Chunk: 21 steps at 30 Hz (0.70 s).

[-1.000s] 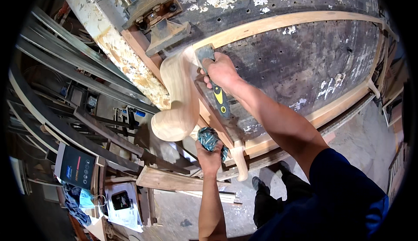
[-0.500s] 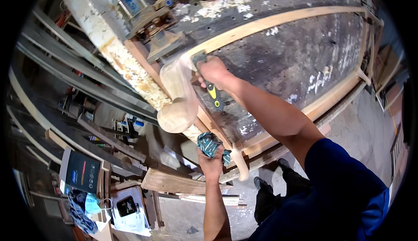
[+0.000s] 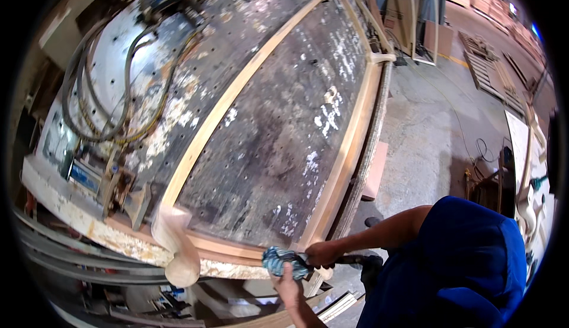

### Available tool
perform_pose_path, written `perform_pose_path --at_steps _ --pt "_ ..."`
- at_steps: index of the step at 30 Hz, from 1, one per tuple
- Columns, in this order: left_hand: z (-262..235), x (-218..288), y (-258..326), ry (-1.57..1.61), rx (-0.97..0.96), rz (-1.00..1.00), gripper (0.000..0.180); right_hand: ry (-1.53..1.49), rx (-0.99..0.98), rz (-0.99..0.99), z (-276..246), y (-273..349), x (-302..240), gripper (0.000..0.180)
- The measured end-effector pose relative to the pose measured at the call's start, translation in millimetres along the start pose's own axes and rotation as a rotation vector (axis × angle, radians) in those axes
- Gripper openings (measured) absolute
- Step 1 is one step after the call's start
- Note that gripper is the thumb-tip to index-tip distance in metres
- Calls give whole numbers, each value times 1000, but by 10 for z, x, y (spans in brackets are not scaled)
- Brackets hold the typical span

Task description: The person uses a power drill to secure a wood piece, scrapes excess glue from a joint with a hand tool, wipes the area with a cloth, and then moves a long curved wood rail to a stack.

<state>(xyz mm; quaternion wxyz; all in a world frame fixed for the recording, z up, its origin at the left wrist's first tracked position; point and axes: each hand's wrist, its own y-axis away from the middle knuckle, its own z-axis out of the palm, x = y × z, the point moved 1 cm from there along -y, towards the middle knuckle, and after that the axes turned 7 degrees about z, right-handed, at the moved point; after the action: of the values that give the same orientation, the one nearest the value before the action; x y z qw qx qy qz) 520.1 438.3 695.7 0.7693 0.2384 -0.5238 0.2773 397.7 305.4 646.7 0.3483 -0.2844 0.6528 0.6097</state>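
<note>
Both hands meet at the near corner of the wooden frame (image 3: 349, 150), which lies flat on the worn, paint-flecked workbench (image 3: 278, 126).

Left hand (image 3: 288, 286): comes up from the lower edge, fingers curled up into a bunched blue-green patterned cloth (image 3: 283, 261). Hand closed around the cloth's underside; the cloth is pressed against the frame's near rail, just left of the corner.

Right hand (image 3: 323, 254): arm in a blue sleeve reaches in from the right. Fist closed at the frame corner, touching the cloth's right end. A dark object shows just behind the knuckles; cannot tell what it is, or whether the hand grips it or the cloth.

Carved wooden leg (image 3: 176, 245): pale, curved, rounded foot at the bottom. It hangs off the frame's near rail, well left of both hands, neither hand touching it.

Beyond the frame's far-left side, coiled hoses (image 3: 106, 109) lie on the bench. To the frame's right, concrete floor (image 3: 432, 132).
</note>
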Motion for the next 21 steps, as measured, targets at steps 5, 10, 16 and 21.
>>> perform_pose_path --at_steps 5,10,16,21 --pt "371 -173 76 101 2 -41 56 25 91 -32 -98 341 106 20" --pt "897 -8 249 -89 -84 -138 55 155 171 -86 -333 810 203 36" --pt "1472 -405 306 -386 -188 -59 65 56 134 -16 -741 1832 268 24" --pt "2901 -576 497 -686 -258 50 91 -118 311 -58 -1390 2768 889 24"
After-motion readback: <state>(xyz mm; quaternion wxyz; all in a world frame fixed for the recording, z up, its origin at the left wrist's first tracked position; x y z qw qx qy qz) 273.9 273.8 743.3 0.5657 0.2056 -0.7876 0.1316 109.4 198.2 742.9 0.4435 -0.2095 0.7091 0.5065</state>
